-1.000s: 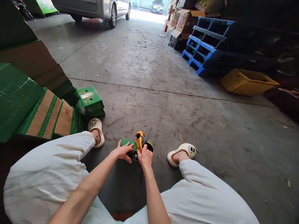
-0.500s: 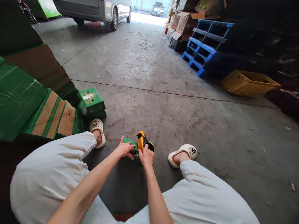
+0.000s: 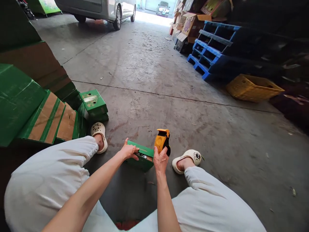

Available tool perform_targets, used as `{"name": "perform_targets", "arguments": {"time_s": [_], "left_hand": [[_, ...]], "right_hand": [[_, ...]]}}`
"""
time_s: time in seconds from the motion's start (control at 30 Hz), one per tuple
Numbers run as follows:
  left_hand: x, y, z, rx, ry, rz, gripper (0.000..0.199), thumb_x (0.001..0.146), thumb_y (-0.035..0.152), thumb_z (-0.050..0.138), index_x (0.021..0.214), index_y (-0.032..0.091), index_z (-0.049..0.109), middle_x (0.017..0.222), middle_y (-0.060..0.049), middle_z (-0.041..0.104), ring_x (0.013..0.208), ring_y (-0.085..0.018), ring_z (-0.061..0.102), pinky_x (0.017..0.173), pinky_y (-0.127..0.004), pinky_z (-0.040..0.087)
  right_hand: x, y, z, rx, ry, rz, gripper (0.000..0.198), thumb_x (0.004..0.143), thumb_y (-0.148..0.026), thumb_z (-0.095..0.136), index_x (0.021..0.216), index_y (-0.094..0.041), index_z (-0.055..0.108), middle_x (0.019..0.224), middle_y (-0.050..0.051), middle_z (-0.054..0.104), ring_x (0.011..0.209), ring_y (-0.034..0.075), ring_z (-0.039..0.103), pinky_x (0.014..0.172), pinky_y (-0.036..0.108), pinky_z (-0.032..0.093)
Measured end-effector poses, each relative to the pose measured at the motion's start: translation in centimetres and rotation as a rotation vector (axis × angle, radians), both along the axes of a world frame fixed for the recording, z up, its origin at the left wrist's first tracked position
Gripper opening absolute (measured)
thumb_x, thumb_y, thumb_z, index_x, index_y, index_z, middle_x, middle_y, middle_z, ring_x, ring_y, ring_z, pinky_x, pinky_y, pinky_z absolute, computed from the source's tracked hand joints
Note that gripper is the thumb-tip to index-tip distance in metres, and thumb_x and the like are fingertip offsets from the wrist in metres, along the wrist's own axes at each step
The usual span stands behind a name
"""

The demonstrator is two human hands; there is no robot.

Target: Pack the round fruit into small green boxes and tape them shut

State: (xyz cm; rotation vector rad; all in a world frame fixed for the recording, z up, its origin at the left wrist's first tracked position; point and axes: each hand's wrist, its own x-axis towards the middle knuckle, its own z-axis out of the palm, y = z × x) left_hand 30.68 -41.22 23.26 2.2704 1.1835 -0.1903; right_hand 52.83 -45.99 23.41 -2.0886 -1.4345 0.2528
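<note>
A small green cardboard box (image 3: 142, 165) sits on the floor between my feet, with a dark gap and something shiny along its upper near edge. My left hand (image 3: 130, 152) grips its left end, fingers lying over the top. In my right hand (image 3: 161, 159) is an orange and black tape dispenser (image 3: 160, 141), held upright just beyond the box's right end. My palm and fingers hide its lower part. I cannot tell whether any tape runs from it to the box.
Stacked green boxes (image 3: 20, 100) rise at the left, with a smaller green carton (image 3: 93, 101) beside my left shoe (image 3: 99, 133). My other shoe (image 3: 187, 161) is at the right. Blue pallets (image 3: 212, 48), a yellow crate (image 3: 254, 88) and a van (image 3: 101, 11) stand farther off.
My right hand has moved right with the tape dispenser, now turned more upright, and more of the box's right end shows. My left hand stays on the box.
</note>
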Motion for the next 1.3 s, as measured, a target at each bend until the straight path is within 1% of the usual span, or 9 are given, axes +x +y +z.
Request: {"name": "perform_targets", "arguments": {"time_s": [0.23, 0.43, 0.53, 0.63, 0.8, 1.03, 1.13, 1.2, 1.3], "left_hand": [[-0.6, -1.0, -1.2, 0.094, -0.085, 0.041, 0.044, 0.09, 0.073, 0.065, 0.104, 0.034, 0.078, 0.116, -0.001, 0.081, 0.118, -0.028, 0.073, 0.125, -0.067, -0.009], [-1.1, -2.9, -1.9, 0.263, -0.221, 0.064, 0.049, 0.093, 0.073, 0.059, 0.107, 0.028, 0.074, 0.104, 0.001, 0.08, 0.102, -0.021, 0.075, 0.13, -0.062, 0.003], [-0.9, -3.4, -3.1, 0.334, -0.175, 0.065, 0.06, 0.091, 0.074, 0.061, 0.125, 0.027, 0.069, 0.124, -0.006, 0.075, 0.115, -0.025, 0.07, 0.129, -0.06, 0.016], [-0.6, -3.4, -5.0, 0.402, -0.1, 0.053, 0.076, 0.09, 0.073, 0.063, 0.15, 0.025, 0.055, 0.154, -0.013, 0.058, 0.14, -0.032, 0.055, 0.127, -0.059, 0.025], [-0.7, -3.4, -7.3, 0.466, -0.048, 0.019, 0.077, 0.096, 0.07, 0.058, 0.159, 0.028, 0.046, 0.158, -0.01, 0.055, 0.15, -0.03, 0.046, 0.131, -0.057, 0.02], [0.8, -6.0, -7.7, 0.513, 0.019, 0.099, 0.072, 0.104, 0.058, 0.049, 0.163, 0.018, 0.04, 0.168, -0.015, 0.041, 0.159, -0.031, 0.032, 0.13, -0.052, 0.022], [1.6, -7.1, -7.7, 0.484, 0.021, 0.158, 0.071, 0.106, 0.053, 0.044, 0.166, 0.016, 0.034, 0.171, -0.019, 0.033, 0.162, -0.033, 0.024, 0.131, -0.054, 0.017], [1.6, -7.5, -7.6, 0.439, -0.008, 0.15, 0.084, 0.102, 0.063, 0.048, 0.168, 0.016, 0.027, 0.173, -0.021, 0.026, 0.163, -0.036, 0.017, 0.131, -0.057, 0.012], [1.2, -7.4, -7.5, 0.361, -0.049, 0.066, 0.125, 0.077, 0.083, 0.068, 0.17, 0.017, 0.017, 0.175, -0.024, 0.015, 0.163, -0.044, 0.007, 0.129, -0.063, 0.006]], "right_hand": [[-2.8, -1.3, -2.0, -0.056, -0.093, 0.105, 0.067, 0.108, -0.058, 0.027, 0.131, 0.0, 0.053, 0.085, 0.021, 0.075, 0.086, 0.034, 0.074, 0.088, 0.044, 0.049], [-4.1, -1.9, -4.4, 0.038, -0.304, 0.182, 0.055, 0.112, -0.044, 0.031, 0.133, 0.001, 0.054, 0.094, 0.021, 0.075, 0.09, 0.032, 0.072, 0.097, 0.044, 0.046], [-4.1, -1.7, -5.2, 0.089, -0.373, 0.197, 0.049, 0.112, -0.041, 0.035, 0.13, -0.001, 0.056, 0.094, 0.021, 0.075, 0.09, 0.031, 0.071, 0.095, 0.044, 0.045], [-4.4, -1.5, -5.9, 0.136, -0.418, 0.229, 0.042, 0.112, -0.038, 0.038, 0.127, -0.003, 0.057, 0.093, 0.019, 0.074, 0.09, 0.03, 0.069, 0.095, 0.043, 0.045], [-5.3, -1.2, -6.5, 0.161, -0.415, 0.252, 0.032, 0.111, -0.033, 0.042, 0.125, -0.008, 0.057, 0.094, 0.018, 0.074, 0.093, 0.029, 0.068, 0.097, 0.043, 0.043], [-5.2, -0.4, -6.1, 0.055, -0.353, 0.152, 0.033, 0.108, -0.034, 0.046, 0.123, -0.006, 0.056, 0.09, 0.017, 0.074, 0.089, 0.03, 0.07, 0.093, 0.043, 0.044], [-5.1, -0.2, -5.3, -0.004, -0.327, 0.18, 0.028, 0.107, -0.033, 0.048, 0.118, -0.008, 0.057, 0.088, 0.015, 0.074, 0.089, 0.03, 0.071, 0.093, 0.042, 0.043], [-5.2, -0.2, -4.8, -0.026, -0.328, 0.193, 0.025, 0.106, -0.032, 0.048, 0.115, -0.01, 0.057, 0.087, 0.015, 0.073, 0.089, 0.03, 0.071, 0.093, 0.041, 0.042], [-5.3, -0.3, -4.5, -0.037, -0.341, 0.191, 0.024, 0.106, -0.033, 0.047, 0.112, -0.012, 0.057, 0.086, 0.015, 0.074, 0.089, 0.031, 0.071, 0.093, 0.041, 0.042]]}}
